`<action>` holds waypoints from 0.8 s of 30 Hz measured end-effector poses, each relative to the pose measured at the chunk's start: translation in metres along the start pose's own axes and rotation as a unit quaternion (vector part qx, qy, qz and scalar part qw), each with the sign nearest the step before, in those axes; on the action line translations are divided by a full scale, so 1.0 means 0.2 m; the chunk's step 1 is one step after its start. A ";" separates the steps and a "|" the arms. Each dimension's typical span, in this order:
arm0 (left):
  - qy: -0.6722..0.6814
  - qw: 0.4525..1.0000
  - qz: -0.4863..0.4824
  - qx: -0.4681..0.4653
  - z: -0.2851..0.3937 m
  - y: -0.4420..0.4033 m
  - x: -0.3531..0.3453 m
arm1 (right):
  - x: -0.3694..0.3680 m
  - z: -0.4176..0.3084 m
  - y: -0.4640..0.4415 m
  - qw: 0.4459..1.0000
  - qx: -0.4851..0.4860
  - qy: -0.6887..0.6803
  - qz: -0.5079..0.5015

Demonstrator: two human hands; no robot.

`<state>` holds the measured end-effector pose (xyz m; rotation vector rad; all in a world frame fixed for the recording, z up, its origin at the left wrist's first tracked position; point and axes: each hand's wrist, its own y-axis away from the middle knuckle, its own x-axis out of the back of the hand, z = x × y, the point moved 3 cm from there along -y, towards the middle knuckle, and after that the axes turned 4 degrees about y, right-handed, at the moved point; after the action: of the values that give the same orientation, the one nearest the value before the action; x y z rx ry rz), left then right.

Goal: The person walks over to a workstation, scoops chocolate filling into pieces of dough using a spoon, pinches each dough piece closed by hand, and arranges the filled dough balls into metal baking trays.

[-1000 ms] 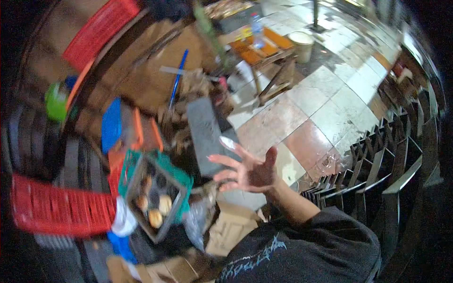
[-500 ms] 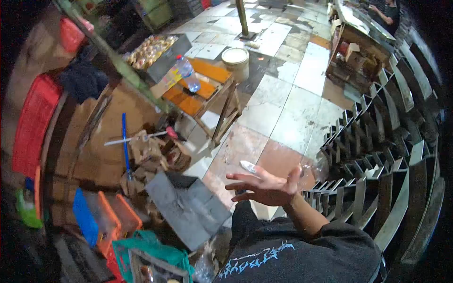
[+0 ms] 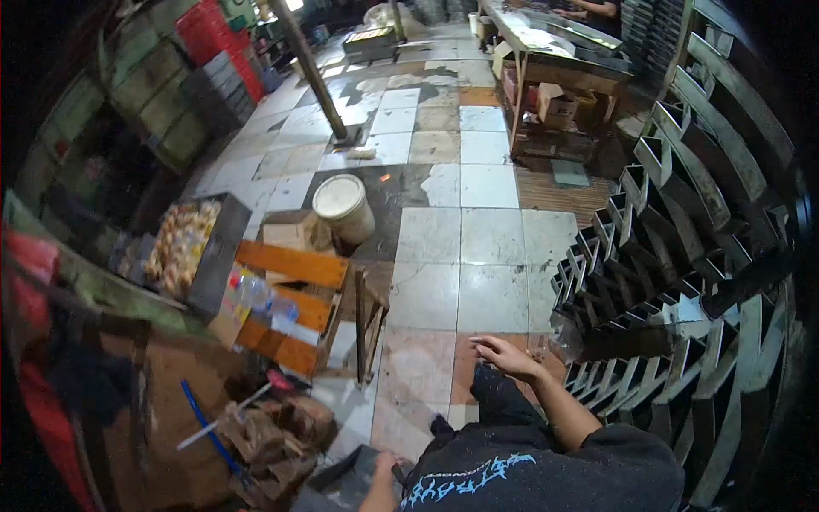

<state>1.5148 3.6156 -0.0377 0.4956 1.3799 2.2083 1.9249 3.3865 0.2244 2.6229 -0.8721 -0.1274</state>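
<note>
My right hand (image 3: 508, 357) is held out over the floor in front of my body, fingers loosely stretched and nothing in them. At the bottom, my left hand (image 3: 386, 463) is at the edge of a grey tray (image 3: 341, 488), its fingers bent in against the rim. Most of that tray lies below the view. Left of it are crumpled brown paper (image 3: 273, 439), a blue stick (image 3: 205, 422) and a white stick (image 3: 223, 420) with a pink end.
A wooden bench (image 3: 294, 260) holds plastic bottles (image 3: 256, 294); beside it are a box of small wrapped items (image 3: 183, 243) and a lidded white bucket (image 3: 343, 209). Stacked metal trays (image 3: 674, 230) line the right. A person (image 3: 597, 10) stands behind a far worktable (image 3: 554, 64).
The view has lifted, showing more of the floor ahead. My left hand has come into sight at the grey tray. My right hand has turned and its fingers are less spread.
</note>
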 end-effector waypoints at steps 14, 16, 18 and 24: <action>-0.142 0.980 -0.073 -0.119 1.82 -0.62 -1.60 | 1.40 -0.50 -0.70 0.945 0.074 -0.312 0.062; -0.213 0.975 -0.063 -0.032 1.82 -0.63 -1.76 | 1.48 -1.06 -0.81 0.888 0.289 -0.330 -0.139; -0.253 0.965 -0.061 0.028 1.87 -0.71 -1.90 | 1.57 -1.47 -0.88 0.864 0.347 -0.315 -0.185; -0.220 0.972 -0.071 0.053 2.40 -1.13 -2.36 | 1.83 -2.12 -1.43 0.729 0.626 -0.133 -0.245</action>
<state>2.2062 3.7781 -0.0614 0.8384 1.2497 1.7788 2.4646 3.5150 0.5221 4.1798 -0.2436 -0.0431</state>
